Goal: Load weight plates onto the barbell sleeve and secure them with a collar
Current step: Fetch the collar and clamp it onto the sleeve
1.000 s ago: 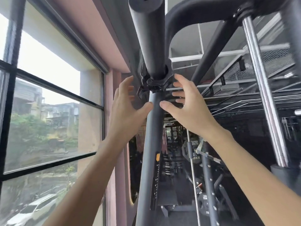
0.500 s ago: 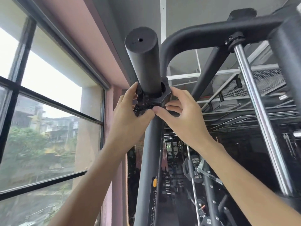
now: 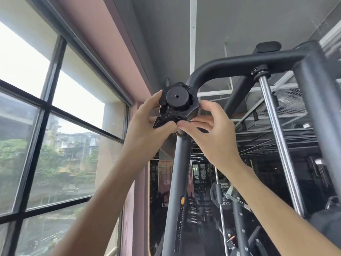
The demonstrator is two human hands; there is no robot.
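The black barbell sleeve (image 3: 177,98) points almost straight at me, so I see mainly its round end face with a small centre hole. A black clamp collar (image 3: 191,110) rings it close to that end, its lever sticking out at the lower left. My left hand (image 3: 145,126) grips the collar's left side, thumb on the lever. From the right, my right hand (image 3: 208,133) pinches the collar's lower edge with fingertips. No weight plate is visible on the sleeve.
A black rack upright (image 3: 180,182) runs down just behind the collar, and its curved top bar (image 3: 239,63) arches right. A chrome guide rod (image 3: 276,141) stands at right. Large windows (image 3: 46,126) fill the left. A plate marked in KG (image 3: 220,196) hangs lower right.
The view has swung so the sleeve now faces me end-on. The collar has slid along the sleeve toward its end, and both hands went from reaching to gripping it.
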